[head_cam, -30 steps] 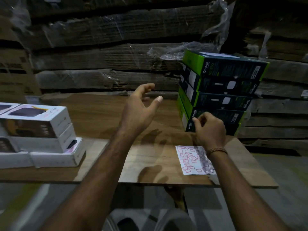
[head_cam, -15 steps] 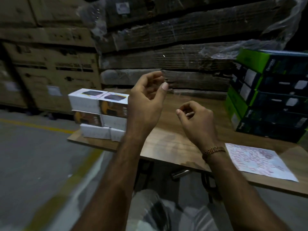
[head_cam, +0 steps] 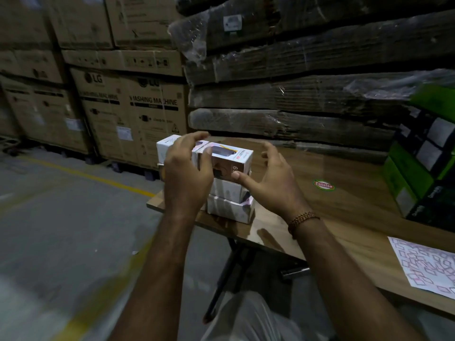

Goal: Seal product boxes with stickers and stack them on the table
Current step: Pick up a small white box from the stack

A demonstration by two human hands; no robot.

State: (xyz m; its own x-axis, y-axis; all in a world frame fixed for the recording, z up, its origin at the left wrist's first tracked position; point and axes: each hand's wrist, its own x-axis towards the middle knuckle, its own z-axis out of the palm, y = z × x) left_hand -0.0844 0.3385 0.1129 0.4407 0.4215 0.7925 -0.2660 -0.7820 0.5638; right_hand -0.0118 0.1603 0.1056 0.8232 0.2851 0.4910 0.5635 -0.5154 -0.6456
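top white box (head_cam: 227, 159) on the right column of a small white stack at the table's (head_cam: 344, 217) left corner, second white box (head_cam: 170, 143) just beside it to the left, more white boxes (head_cam: 229, 205) underneath

left hand (head_cam: 186, 177) curled over the top box's near left corner, fingers reaching across the seam between the two top boxes, thumb laid against the front face; seems to be just taking hold, though hard to tell whether gripping yet or only touching. right hand (head_cam: 273, 180) spread and relaxed just beside the box's right end, thumb tip touching the lower front edge, fingers apart from the cardboard, holding nothing that shows

likely light, thin printed card, stiff along the edges but easy to dent on the broad faces; glossy finish, so probably a little slippery. best taken by the two short ends, palms square, lifted straight up so the boxes below stay put

sticker sheet (head_cam: 428, 267) lying flat near the right front edge of the table, well apart from the white stack. green-and-black boxes (head_cam: 418, 173) stacked at the far right. round green label (head_cam: 324, 185) stuck on the tabletop between the two stacks. big brown cartons (head_cam: 128, 112) and wrapped flat cardboard (head_cam: 295, 102) behind
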